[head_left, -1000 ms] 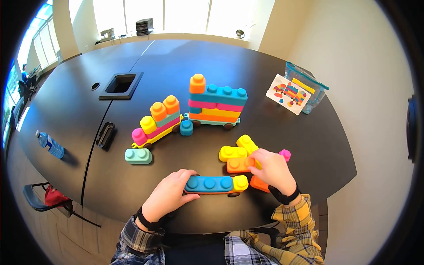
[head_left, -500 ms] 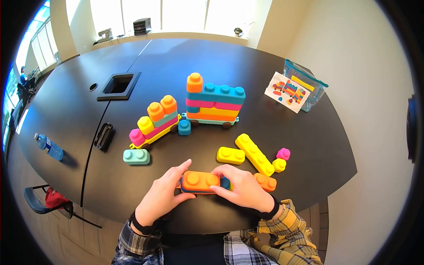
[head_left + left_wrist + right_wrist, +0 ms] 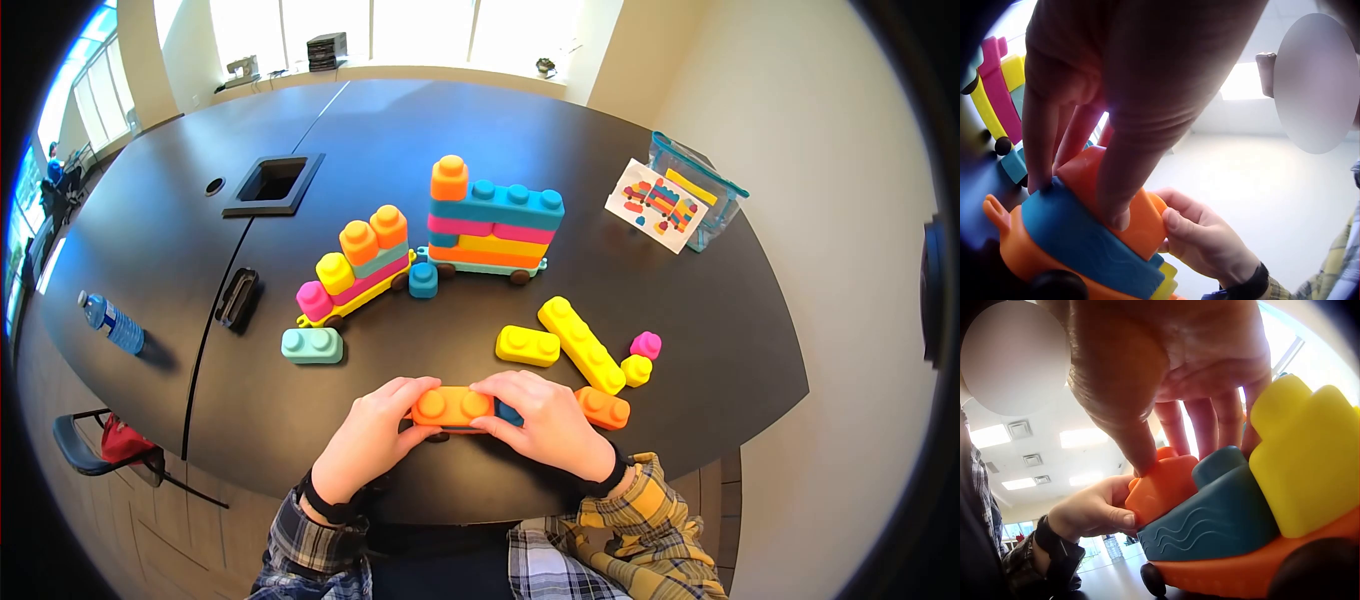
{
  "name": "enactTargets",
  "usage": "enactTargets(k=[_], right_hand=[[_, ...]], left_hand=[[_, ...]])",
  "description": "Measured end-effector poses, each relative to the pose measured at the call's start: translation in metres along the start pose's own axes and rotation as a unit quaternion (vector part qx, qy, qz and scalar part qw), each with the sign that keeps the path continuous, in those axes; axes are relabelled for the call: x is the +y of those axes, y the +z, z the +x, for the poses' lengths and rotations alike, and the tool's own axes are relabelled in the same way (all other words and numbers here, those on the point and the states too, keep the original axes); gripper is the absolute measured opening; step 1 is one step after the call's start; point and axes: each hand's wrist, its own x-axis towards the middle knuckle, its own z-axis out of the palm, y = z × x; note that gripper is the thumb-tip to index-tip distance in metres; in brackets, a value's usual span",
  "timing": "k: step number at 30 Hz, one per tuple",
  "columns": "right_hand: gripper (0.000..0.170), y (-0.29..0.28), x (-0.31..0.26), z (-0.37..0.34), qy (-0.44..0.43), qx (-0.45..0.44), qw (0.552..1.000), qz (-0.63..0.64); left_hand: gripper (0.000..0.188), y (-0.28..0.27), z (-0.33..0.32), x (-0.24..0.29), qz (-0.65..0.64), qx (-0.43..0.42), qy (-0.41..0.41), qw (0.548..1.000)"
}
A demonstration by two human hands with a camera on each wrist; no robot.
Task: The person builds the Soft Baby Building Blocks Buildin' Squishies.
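Observation:
An orange two-stud block sits over the left end of a long blue block. My left hand holds the orange block by its left end, thumb at the near side and fingers at the far side. Its right end is pinched by my right hand, which covers much of the blue block in the head view. Under the blue block is an orange wheeled base, with a hitch at its left end. A yellow single block stands on the base beside the blue one.
Two built train cars, one yellow-based and one teal-based, stand ahead. Loose yellow blocks, an orange block and a pink block lie right. A picture card leans on a clear bag; a water bottle stands left.
My right hand has carried the orange two-stud block from the right-hand pile onto the blue block. My left hand has moved from the blue block's end to grip the orange block.

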Motion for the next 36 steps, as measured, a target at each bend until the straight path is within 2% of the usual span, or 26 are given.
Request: enactTargets(k=[5,7,8,10,14,16,19,21,27,32,34,35,36], right_hand=[[0.043,-0.007,0.002,-0.007,0.01,-0.011,1.0,0.027],[0.05,-0.023,0.006,-0.012,-0.004,0.019,1.0,0.015],[0.053,-0.032,0.009,-0.019,0.037,0.027,0.998,0.032],[0.05,-0.048,0.024,-0.037,0.082,0.065,0.994,-0.013],[0.039,-0.077,0.037,-0.063,0.143,0.058,0.986,-0.06],[0.036,-0.079,0.043,-0.075,0.185,0.011,0.978,-0.094],[0.035,-0.071,0.048,-0.088,0.206,-0.014,0.971,-0.118],[0.036,-0.065,0.052,-0.092,0.193,-0.006,0.971,-0.137],[0.041,-0.06,0.053,-0.091,0.161,-0.005,0.971,-0.174],[0.042,-0.065,0.054,-0.084,0.138,-0.015,0.977,-0.163],[0.04,-0.076,0.041,-0.072,0.145,0.063,0.98,-0.123],[0.041,-0.079,0.036,-0.067,0.152,0.085,0.983,-0.065],[0.041,-0.08,0.03,-0.06,0.153,0.085,0.983,-0.064]], left_hand=[[0.052,0.002,-0.001,0.001,0.003,0.006,-0.005,1.0],[0.052,0.0,0.0,0.001,0.012,0.007,-0.009,1.0],[0.052,0.0,0.0,0.0,0.006,0.004,-0.014,1.0],[0.052,0.0,0.0,0.0,-0.001,0.001,-0.02,1.0],[0.052,0.001,0.0,0.0,0.011,0.002,-0.006,1.0],[0.052,0.002,0.0,0.0,0.012,0.001,-0.004,1.0],[0.054,0.001,0.0,0.003,-0.003,-0.001,-0.015,1.0],[0.056,-0.001,-0.001,0.006,0.029,0.004,-0.006,1.0],[0.057,0.0,0.003,0.014,0.013,0.05,0.023,0.998],[0.052,0.0,0.003,0.007,0.001,0.025,0.018,1.0],[0.05,0.001,0.003,0.007,-0.001,0.023,0.014,1.0],[0.049,0.001,0.004,0.008,-0.004,0.021,0.011,1.0],[0.048,0.0,0.004,0.008,-0.006,0.02,0.009,1.0]])
